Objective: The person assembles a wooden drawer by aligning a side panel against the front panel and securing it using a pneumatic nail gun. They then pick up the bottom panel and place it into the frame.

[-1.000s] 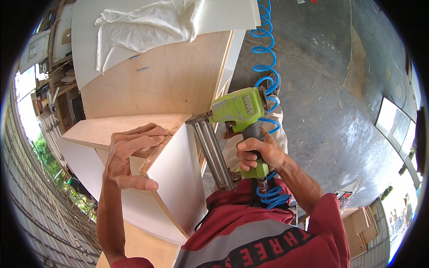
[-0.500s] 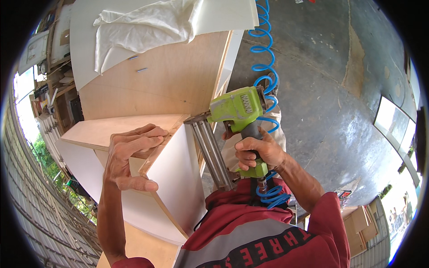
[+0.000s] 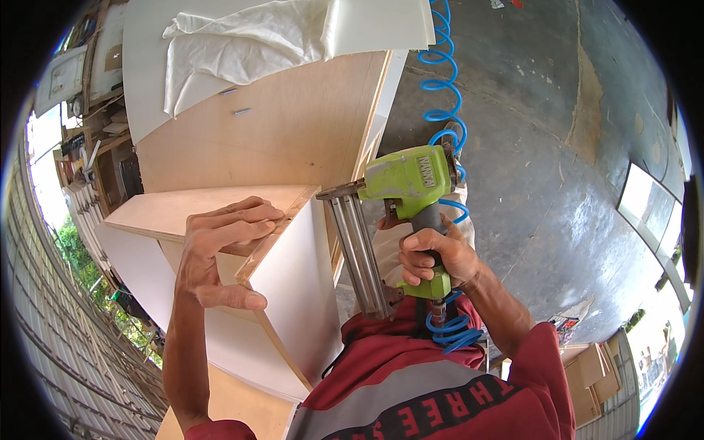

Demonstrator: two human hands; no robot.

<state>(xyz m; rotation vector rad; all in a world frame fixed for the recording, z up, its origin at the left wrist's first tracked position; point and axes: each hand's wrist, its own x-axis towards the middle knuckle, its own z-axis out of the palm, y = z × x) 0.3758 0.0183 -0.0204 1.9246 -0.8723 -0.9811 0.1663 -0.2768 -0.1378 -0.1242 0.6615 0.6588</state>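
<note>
My right hand (image 3: 440, 253) is wrapped round the dark grip of a green nail gun (image 3: 400, 176) with a long metal magazine. The gun's nose lies close to the corner of a plywood panel's edge (image 3: 290, 218); I cannot tell whether they touch. My left hand (image 3: 224, 249) rests over that panel, its fingertips on the bare wooden edge and its thumb held well apart. Below the edge, a white-faced panel (image 3: 297, 282) slants down toward my body. A coiled blue air hose (image 3: 455, 334) joins the bottom of the gun's handle.
A larger plywood panel (image 3: 257, 147) stands beyond, with a small metal strip (image 3: 242, 112) on it. A white cloth (image 3: 249, 44) lies across the white surface above. The hose runs along the grey concrete floor (image 3: 513, 147) on the right. Wooden shelving (image 3: 110, 139) stands at the left.
The nail gun in my right hand has shifted slightly right, away from the panel's corner. My left hand stays on the panel edge. The whole view has slid a little.
</note>
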